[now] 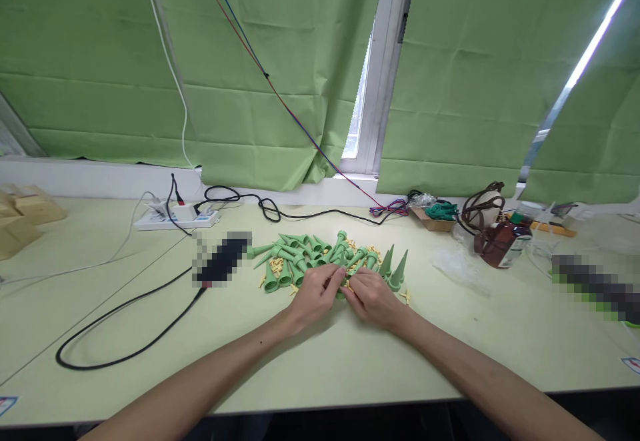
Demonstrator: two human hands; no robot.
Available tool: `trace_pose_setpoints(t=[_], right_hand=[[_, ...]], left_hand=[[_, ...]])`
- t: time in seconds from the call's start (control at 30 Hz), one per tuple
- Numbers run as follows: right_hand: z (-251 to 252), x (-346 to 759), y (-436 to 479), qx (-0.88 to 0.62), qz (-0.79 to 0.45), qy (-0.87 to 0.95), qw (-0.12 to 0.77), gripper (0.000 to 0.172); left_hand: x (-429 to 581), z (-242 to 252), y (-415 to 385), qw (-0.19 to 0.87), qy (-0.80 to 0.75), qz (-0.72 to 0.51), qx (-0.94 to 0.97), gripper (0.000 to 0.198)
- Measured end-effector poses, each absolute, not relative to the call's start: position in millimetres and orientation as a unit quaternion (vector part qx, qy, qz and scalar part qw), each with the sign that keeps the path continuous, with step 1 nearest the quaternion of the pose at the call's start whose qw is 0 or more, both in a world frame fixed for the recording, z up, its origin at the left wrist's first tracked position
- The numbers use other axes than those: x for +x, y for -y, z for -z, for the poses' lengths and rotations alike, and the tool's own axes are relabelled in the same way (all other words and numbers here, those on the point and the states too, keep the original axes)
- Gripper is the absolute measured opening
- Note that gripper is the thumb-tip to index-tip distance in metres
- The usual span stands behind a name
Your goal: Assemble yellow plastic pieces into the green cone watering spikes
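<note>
My left hand (317,289) and my right hand (374,295) meet at the front of a heap of green plastic cone-shaped spikes (295,254). Both are closed in a pinch, with thumbs and fingertips almost touching. A bit of green shows under the fingertips; whether it is held or belongs to the heap is unclear. What the fingers grip is hidden. Small yellow plastic pieces (277,267) lie among the spikes, with a few more at the heap's edges. Two pointed spikes (399,271) stand tip up just beyond my right hand.
Left of the heap lies a blurred dark device (225,259) with a looped black cable (120,361). A power strip (177,217) sits at the back left. To the right are a clear plastic bag (460,267), a brown bottle (507,242) and a small cardboard box (433,221).
</note>
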State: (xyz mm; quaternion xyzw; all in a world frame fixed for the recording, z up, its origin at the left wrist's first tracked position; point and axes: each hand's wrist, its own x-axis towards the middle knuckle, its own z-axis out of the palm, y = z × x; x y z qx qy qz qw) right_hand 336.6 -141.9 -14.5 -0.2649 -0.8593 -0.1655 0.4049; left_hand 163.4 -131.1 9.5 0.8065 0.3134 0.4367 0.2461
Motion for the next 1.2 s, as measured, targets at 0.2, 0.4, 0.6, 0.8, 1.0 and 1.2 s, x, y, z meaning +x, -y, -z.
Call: trace_pose_setpoints(t=[0.2, 0.4, 0.6, 0.8, 1.0, 1.2], right_hand=[[16.9, 336.7, 140.7, -0.261, 0.176, 0.866, 0.389, 0.033], [19.1, 336.3, 140.5, -0.265, 0.163, 0.856, 0.414, 0.035], [18.0, 334.4, 141.9, -0.267, 0.176, 0.836, 0.447, 0.037], [18.2, 332.3, 141.0, -0.271, 0.190, 0.818, 0.470, 0.040], [19.5, 333.0, 139.3, -0.282, 0.202, 0.817, 0.461, 0.043], [16.5, 331.1, 142.6, -0.283, 0.214, 0.823, 0.445, 0.049]], left_hand=[[164.1, -10.5, 131.4, 0.224, -0.324, -0.434, 0.810, 0.044], [164.3, -11.9, 133.5, 0.232, -0.319, -0.432, 0.811, 0.043], [162.2, -10.0, 135.2, 0.247, -0.296, -0.429, 0.816, 0.044], [161.7, -6.2, 134.1, 0.243, -0.269, -0.451, 0.815, 0.046], [162.1, -5.9, 134.9, 0.276, -0.290, -0.435, 0.807, 0.041], [162.8, -4.6, 133.3, 0.403, -0.291, -0.412, 0.764, 0.046]])
